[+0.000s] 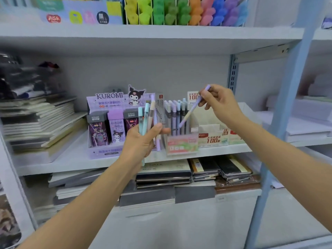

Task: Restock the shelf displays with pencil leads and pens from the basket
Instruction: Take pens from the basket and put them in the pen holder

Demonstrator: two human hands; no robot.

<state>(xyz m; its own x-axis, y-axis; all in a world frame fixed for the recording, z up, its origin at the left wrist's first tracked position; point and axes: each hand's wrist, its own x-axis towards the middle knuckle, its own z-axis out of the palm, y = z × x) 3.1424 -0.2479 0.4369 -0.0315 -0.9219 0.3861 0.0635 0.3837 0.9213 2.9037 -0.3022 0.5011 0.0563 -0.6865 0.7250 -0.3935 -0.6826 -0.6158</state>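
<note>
1. The left hand [142,141] is raised in front of the middle shelf [71,159], and its grip is closed round a bundle of pens [146,115]; fingers and thumb curl about the barrels
2. Those pens fan upward out of the fist: two are teal, one has a beige top, and a pale lilac one pokes out below the fingers
3. The right hand [219,103] is higher and further right, its grip pinching a single lilac pen [193,106] near the upper end, between thumb and fingertips
4. That pen is tilted, upper end toward the right hand, lower end pointing down-left at the pens standing in the clear holder [181,144]; I cannot tell whether the tip touches them
5. The clear holder sits at the front edge of the middle shelf, with a row of pens upright in it in lilac, blue and dark shades
6. Just left of it stands the Kuromi display box [107,126], with purple and dark packets lined up inside; the left hand covers its right side
7. Just right of the holder is a cream carton [212,135] printed with "100"
8. A stack of notebooks [41,123] lies at the left end of the same shelf
9. More flat books [179,175] are piled on the shelf below
10. Brightly coloured items [179,11] fill the shelf above
</note>
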